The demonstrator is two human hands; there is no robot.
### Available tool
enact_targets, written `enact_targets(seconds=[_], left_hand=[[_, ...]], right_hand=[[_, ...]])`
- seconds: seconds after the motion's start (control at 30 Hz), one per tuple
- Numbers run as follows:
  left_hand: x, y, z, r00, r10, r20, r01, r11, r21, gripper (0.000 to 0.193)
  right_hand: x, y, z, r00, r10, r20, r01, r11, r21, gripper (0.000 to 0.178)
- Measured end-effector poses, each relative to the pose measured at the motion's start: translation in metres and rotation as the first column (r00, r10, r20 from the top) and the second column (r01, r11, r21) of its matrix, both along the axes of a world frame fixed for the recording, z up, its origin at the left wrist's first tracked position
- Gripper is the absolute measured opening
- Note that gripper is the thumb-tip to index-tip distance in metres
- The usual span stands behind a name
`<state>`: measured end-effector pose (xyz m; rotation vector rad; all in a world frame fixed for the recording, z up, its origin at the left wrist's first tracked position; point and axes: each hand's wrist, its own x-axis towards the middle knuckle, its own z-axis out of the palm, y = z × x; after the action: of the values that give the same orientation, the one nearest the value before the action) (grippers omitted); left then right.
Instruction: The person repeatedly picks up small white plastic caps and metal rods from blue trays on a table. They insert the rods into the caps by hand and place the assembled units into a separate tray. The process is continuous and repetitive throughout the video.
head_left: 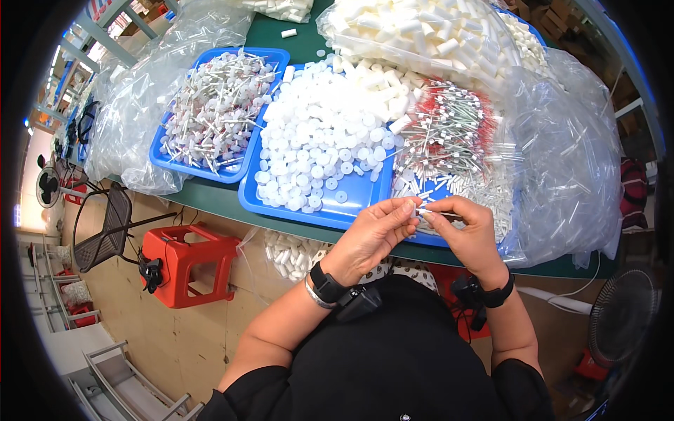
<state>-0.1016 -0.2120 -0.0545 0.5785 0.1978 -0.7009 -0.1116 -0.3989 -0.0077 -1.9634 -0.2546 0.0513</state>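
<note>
My left hand and my right hand meet above the front of the blue trays, fingertips pinched together. Between them is a small white piece, too small and covered to name. Just beyond my left hand, a blue tray bears many translucent white discs with a hole in the middle. Beyond my right hand lie thin stems with red ends in a heap, with short white tubes nearer to me.
A blue tray at left is heaped with stems joined to discs. A bag of white cylinders lies at the back. Plastic bags flank the green table at left and right. A red stool stands at left, a fan at right.
</note>
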Motion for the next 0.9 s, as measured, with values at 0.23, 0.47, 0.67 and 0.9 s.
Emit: enact_targets(seconds=[0.23, 0.47, 0.67, 0.9], left_hand=[[-0.008, -0.006, -0.002, 0.998, 0.061, 0.021, -0.062, 0.997, 0.049, 0.034], [-0.012, -0.01, -0.005, 0.996, 0.06, 0.07, -0.065, 0.996, 0.066, 0.038], [-0.009, -0.008, -0.004, 0.991, 0.082, 0.106, -0.096, 0.987, 0.132, 0.037], [0.0, 0.011, -0.003, 0.977, 0.2, 0.073, -0.208, 0.972, 0.113, 0.035]], right_hand=[[-0.001, 0.003, 0.007, 0.996, 0.011, -0.093, -0.022, 0.993, -0.118, 0.01], [-0.005, 0.014, 0.003, 0.937, -0.043, -0.347, 0.072, 0.995, 0.072, 0.018], [0.0, 0.014, 0.002, 0.873, 0.014, -0.488, 0.106, 0.97, 0.217, 0.02], [0.028, -0.007, -0.022, 0.9, 0.255, 0.352, 0.012, 0.795, -0.607, 0.012]])
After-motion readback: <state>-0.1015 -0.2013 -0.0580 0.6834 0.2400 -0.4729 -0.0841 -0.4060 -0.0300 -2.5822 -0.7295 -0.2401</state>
